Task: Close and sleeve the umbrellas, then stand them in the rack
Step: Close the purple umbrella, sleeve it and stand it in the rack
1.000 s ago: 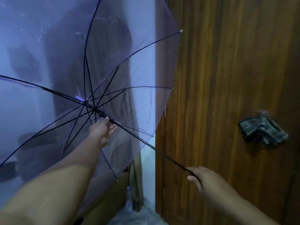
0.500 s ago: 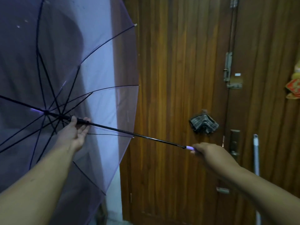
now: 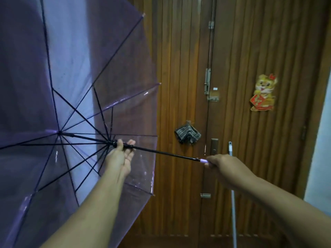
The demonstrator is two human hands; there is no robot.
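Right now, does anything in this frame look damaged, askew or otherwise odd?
Nothing stands out. The purple umbrella is partly open, ribs intact; the left hand is at its runner, the right hand grips the handle.

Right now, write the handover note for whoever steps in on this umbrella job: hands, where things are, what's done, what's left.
Left hand: under the runner on the umbrella's shaft, thumb over the top, fingers loosely cupped beneath.
Right hand: grips the lilac handle at the shaft's end.
Umbrella: clear purple, canopy spread open, held roughly level, pointing left in front of the wooden door.
Done: nothing finished; no umbrella closed or sleeved.
Left: pull the runner toward the handle to fold the canopy, sleeve it, stand it in the rack. No sleeve or rack is in view.
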